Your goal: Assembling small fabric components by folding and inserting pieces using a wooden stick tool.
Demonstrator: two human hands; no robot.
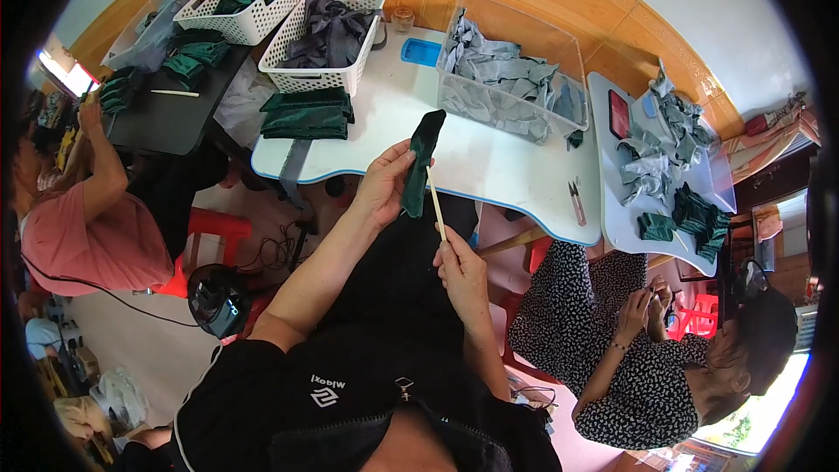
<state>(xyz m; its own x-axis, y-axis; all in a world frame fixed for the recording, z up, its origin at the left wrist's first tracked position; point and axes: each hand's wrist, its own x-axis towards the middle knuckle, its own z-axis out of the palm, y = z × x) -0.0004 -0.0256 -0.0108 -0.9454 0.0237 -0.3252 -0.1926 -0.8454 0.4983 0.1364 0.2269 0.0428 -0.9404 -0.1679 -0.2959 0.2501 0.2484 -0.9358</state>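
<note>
My left hand (pixel 384 179) is closed on a narrow strip of dark green velvety fabric (pixel 423 153), held upright over the front edge of the white table. In my right hand (pixel 461 275) a thin pale wooden stick (pixel 436 201) is pinched near its lower end. The stick's upper tip meets the lower part of the fabric; whether it goes inside cannot be made out. On the table to the left lies a stack of folded green fabric pieces (pixel 306 114), with a grey strip (pixel 295 162) hanging over the edge beside it.
A white basket (pixel 336 77) of dark grey strips and a clear bin (pixel 498 109) of grey fabric stand at the back. Small scissors (pixel 577 204) lie near the right edge. A person in pink (pixel 100 227) sits left, another in a patterned dress (pixel 647 385) right.
</note>
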